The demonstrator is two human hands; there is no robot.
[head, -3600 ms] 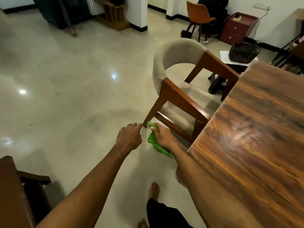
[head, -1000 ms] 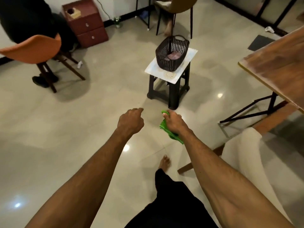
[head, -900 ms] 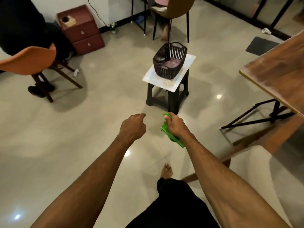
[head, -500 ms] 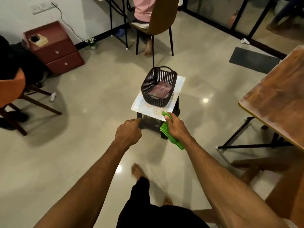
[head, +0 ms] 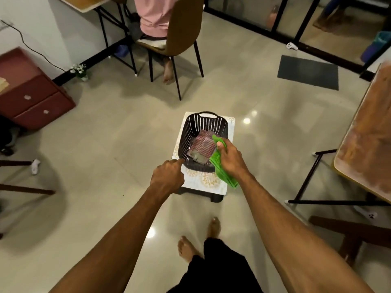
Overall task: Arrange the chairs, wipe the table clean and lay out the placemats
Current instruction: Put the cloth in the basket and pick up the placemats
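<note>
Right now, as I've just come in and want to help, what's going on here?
A person stands over a stool with a basket on it. The right hand grips a green cloth at the basket's rim. The left hand, fingers curled, points at its near corner; whether it touches is unclear. Folded checked fabric, perhaps placemats, lies inside. No mats show on the visible part of the table.
</note>
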